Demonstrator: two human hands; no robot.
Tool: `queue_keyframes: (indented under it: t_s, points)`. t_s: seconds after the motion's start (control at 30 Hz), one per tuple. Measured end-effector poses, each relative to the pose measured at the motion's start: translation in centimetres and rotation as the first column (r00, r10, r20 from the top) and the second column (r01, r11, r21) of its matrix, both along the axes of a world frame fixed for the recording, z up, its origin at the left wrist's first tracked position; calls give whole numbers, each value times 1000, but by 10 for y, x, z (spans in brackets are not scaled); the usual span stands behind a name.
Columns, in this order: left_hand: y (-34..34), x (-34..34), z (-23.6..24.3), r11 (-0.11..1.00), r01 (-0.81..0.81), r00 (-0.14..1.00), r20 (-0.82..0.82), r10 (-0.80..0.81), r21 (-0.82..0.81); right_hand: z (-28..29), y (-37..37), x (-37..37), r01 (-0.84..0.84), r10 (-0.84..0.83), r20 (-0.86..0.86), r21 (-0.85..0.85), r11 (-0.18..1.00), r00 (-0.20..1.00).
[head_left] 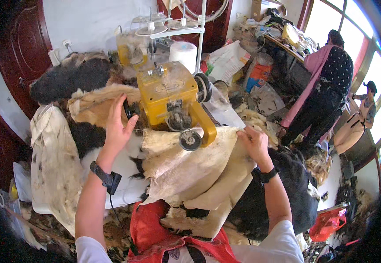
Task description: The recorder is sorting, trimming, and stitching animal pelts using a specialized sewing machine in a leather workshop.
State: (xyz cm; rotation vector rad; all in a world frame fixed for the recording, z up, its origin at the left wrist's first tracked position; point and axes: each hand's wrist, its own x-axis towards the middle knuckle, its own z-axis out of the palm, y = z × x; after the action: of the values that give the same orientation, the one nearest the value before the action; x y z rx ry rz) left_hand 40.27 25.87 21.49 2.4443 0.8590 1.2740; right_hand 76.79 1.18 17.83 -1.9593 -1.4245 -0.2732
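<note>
Honestly, seems like lining-up mid-frame: right hand [255, 141] pinches pale hide [194, 160] by yellow machine [166, 90]; left hand [119, 125] empty, fingers spread; next probably wants steady feeding.

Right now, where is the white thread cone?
In the head view, the white thread cone stands behind the yellow sewing machine, left of the white stand post, at upper centre.
</note>
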Motion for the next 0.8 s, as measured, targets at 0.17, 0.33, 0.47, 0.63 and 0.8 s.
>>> queue_keyframes:
  t_s: [0.17,0.33,0.47,0.63,0.8]
  points:
    - [5,2,-1,994,74,996,40,-77,76,-3,-3,-1,7,-7,34,7,1000,999]
    - [11,5,-4,995,96,995,-3,-96,8,7,-7,-16,7,-7,3,-22,1000,1000]
    - [9,15,-3,992,-42,999,15,45,-122,-13,-23,-24,-19,19,-3,-108,994,1000]
    - [-56,31,-5,973,-96,979,195,54,209,-17,-52,-42,-36,36,-1,2,999,999]
    - [-86,40,-20,979,160,982,-126,-144,130,-22,-54,-46,-63,55,53,153,986,997]
